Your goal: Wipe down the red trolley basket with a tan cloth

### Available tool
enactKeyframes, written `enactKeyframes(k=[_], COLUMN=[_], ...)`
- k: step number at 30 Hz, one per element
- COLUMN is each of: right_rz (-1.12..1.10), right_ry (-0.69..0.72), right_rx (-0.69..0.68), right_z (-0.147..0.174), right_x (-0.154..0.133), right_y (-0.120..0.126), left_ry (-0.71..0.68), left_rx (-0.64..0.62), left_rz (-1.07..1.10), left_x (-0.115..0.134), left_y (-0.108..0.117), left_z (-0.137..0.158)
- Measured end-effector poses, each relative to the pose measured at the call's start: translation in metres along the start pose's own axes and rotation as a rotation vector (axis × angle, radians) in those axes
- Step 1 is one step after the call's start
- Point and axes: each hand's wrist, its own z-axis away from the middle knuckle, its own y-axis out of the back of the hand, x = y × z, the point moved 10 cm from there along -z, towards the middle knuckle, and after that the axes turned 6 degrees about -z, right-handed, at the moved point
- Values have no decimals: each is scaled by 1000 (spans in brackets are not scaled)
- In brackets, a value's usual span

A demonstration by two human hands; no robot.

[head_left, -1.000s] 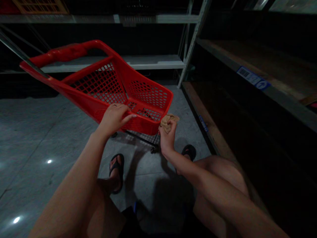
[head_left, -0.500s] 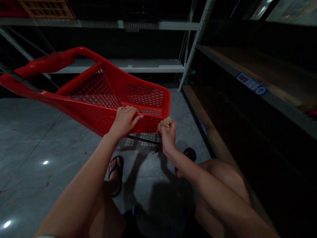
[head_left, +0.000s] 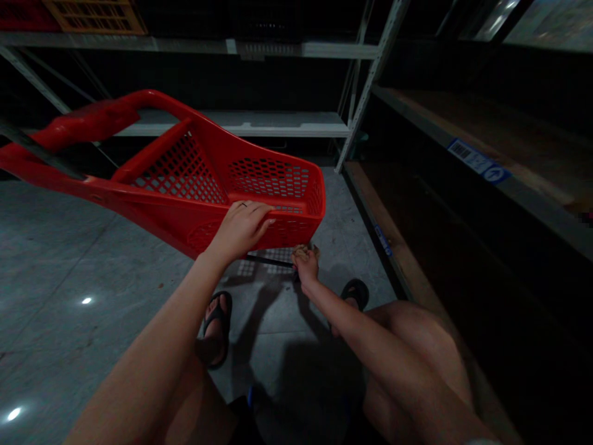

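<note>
You are squatting on a grey tiled floor (head_left: 92,259) that shines with 2 small light spots at your left. Your 2 black sandals (head_left: 217,321) stand on it, one under each knee. The red cart (head_left: 208,179) is tipped up over the floor, and its mesh throws a dotted shadow on the tiles just below its front edge. Metal shelving (head_left: 241,122) rises from the floor ahead and along your right, its boards bare and dark.

- Single view, head-worn; aimed forward and down.
- Red cart (head_left: 222,179) is seen at arm's length; floor (head_left: 69,259) below.
- Shelving (head_left: 463,142) is framed right and ahead.
</note>
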Motion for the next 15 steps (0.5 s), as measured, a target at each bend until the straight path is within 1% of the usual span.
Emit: enactKeyframes(k=[2,3,4,5,7,9,10,11,12,13,15], right_rz=[-38,-58,-75,-91,-116,-134,-138,-137,-130,-115,-80], right_ry=[-46,-64,-57,-22,116,262,311,337,349,352,315], right_rx=[33,44,45,38,22,25,32,31,26,14,-20], right_z=[0,1,2,3,5,7,8,8,7,7,6], right_x=[-5,-14,-29,-50,-101,-148,-162,-169,-169,-163,-133], right_y=[-3,-6,-9,-12,-16,-17,-17,-18,-21,-24,-32], left_ry=[10,36,73,115,186,214,215,213,209,205,200], left_rx=[10,23,37,52,73,76,72,69,65,64,74], left_rz=[-59,-93,-128,-161,-217,-244,-244,-236,-225,-213,-195], left_x=[-8,-16,-25,-36,-56,-72,-77,-80,-83,-85,-87], left_y=[9,16,23,31,44,50,50,49,47,44,40], left_z=[5,8,13,18,29,37,39,40,40,40,37])
